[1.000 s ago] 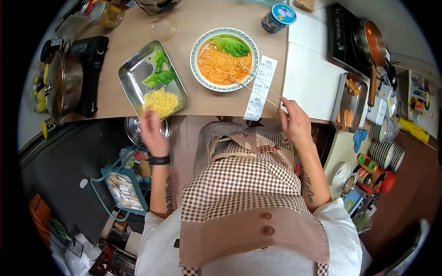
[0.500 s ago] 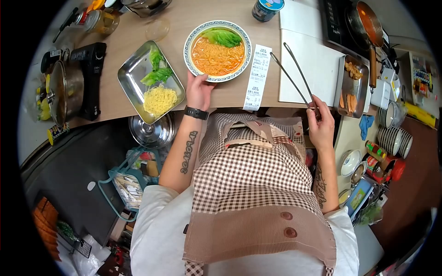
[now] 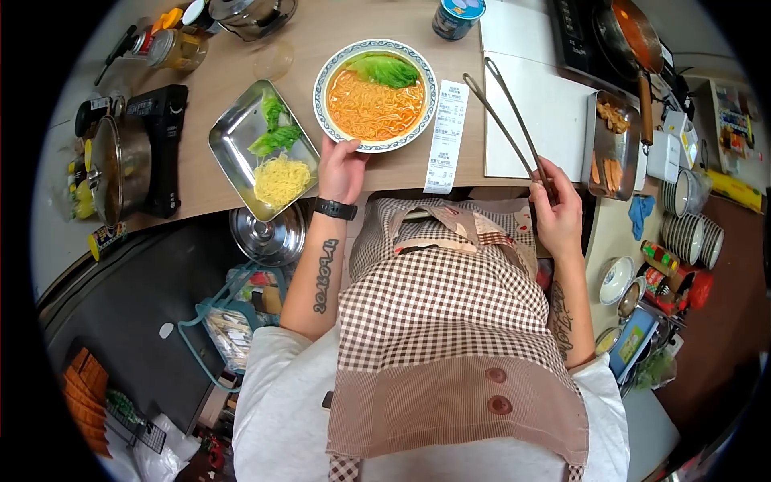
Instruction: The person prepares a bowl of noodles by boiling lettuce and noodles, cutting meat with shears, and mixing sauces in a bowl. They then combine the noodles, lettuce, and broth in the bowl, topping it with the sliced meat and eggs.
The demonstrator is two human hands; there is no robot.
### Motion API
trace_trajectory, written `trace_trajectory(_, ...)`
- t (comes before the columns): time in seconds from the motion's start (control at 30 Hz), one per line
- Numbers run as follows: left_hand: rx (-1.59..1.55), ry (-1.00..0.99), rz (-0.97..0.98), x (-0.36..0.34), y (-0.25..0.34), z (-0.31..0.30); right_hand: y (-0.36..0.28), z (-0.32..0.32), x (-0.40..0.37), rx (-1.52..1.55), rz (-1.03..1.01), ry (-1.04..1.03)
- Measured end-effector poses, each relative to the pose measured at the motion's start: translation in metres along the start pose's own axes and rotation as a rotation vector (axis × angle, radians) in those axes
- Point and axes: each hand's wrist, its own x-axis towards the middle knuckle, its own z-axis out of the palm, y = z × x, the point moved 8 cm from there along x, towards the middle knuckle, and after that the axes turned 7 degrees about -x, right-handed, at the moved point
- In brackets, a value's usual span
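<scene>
A patterned bowl (image 3: 321,112) holds noodles in orange-red soup with green lettuce at its far side. My left hand (image 3: 343,167) grips the bowl's near rim, with the thumb on the edge and the other fingers partly hidden below. My right hand (image 3: 558,205) is closed round the handle end of long metal tongs (image 3: 522,128), whose tips point away and lie apart above the white board (image 3: 554,132). Between bowl and board lies a printed receipt (image 3: 446,138). Left of the bowl, a metal tray (image 3: 233,132) contains lettuce and yellow noodles (image 3: 281,181).
A pot (image 3: 120,173) stands beside a black cooker at the left. Jars (image 3: 177,50) and a blue can (image 3: 458,18) are at the back. On the right are a pan (image 3: 630,36) of red sauce, a metal tray (image 3: 594,120) of meat pieces, and stacked bowls (image 3: 683,237).
The bowl and my left hand have shifted slightly left and nearer. The tongs' tips have swung slightly left and away, closer together. The whole view has shifted a little.
</scene>
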Motion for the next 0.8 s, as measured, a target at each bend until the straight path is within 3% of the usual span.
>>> trace_trajectory(0.17, 0.019, -0.011, -0.027, -0.01, 0.01, 0.013, -0.032, 0.004, 0.006, -0.01, -0.037, -0.068)
trace_trajectory(0.3, 0.015, -0.028, -0.037, -0.02, 0.011, 0.027, -0.061, 0.002, 0.011, -0.196, -0.178, -0.147)
trace_trajectory(0.47, 0.015, -0.028, -0.002, -0.03, 0.006, 0.045, -0.057, -0.02, 0.025, -0.324, -0.281, -0.185)
trace_trajectory(0.8, -0.004, 0.053, 0.198, -0.05, -0.031, 0.116, -0.008, -0.169, 0.107, -0.215, -0.335, -0.158)
